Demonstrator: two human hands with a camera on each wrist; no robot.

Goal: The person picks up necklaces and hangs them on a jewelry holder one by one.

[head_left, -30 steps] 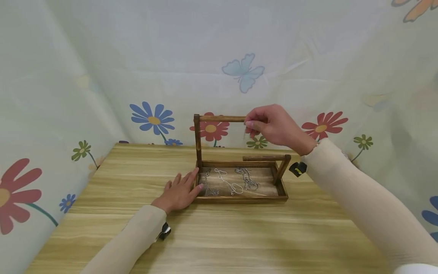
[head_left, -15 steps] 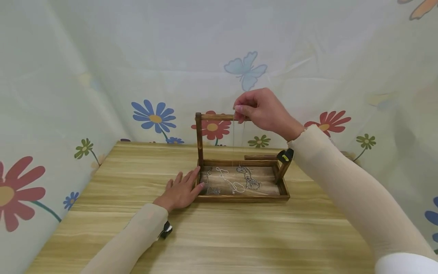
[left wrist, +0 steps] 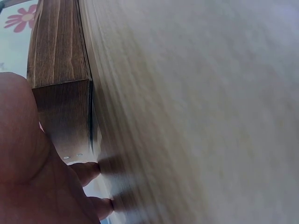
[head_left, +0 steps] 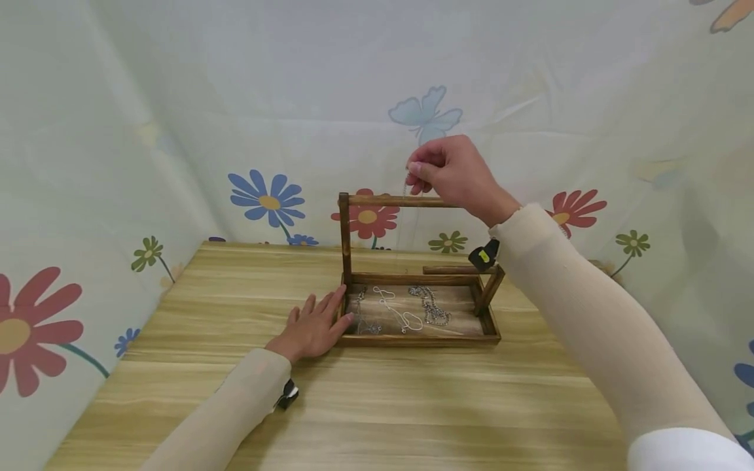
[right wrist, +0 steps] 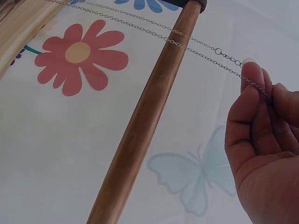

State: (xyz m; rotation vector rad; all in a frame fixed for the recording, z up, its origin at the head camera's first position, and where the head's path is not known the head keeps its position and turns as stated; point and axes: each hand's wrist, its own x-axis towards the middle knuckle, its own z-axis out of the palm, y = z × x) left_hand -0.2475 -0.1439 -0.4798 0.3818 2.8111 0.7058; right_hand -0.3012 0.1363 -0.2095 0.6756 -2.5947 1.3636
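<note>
Above the upper bar (head_left: 383, 201) of a dark wooden stand, my right hand (head_left: 462, 173) pinches a thin silver chain. In the right wrist view the chain (right wrist: 140, 25) runs in two strands from the fingertips past the bar (right wrist: 145, 116), its clasp close to the hand (right wrist: 266, 140). Whether it touches the bar I cannot tell. My left hand (head_left: 312, 327) lies with spread fingers against the left end of the stand's tray (head_left: 412, 341); the left wrist view shows this hand (left wrist: 37, 177) beside the tray's corner (left wrist: 60, 107).
Inside the tray lie a dark chain (head_left: 359, 307) at the left, a white looped chain (head_left: 390, 307) in the middle and a thicker silver chain (head_left: 432, 311) at the right. A lower wooden bar (head_left: 450, 269) stands at the right. Behind the table (head_left: 377, 405) hangs a flowered cloth (head_left: 294, 78).
My right hand has risen from bar height to above the upper bar and moved a little left, lifting the thin chain with it. The left hand has stayed against the tray.
</note>
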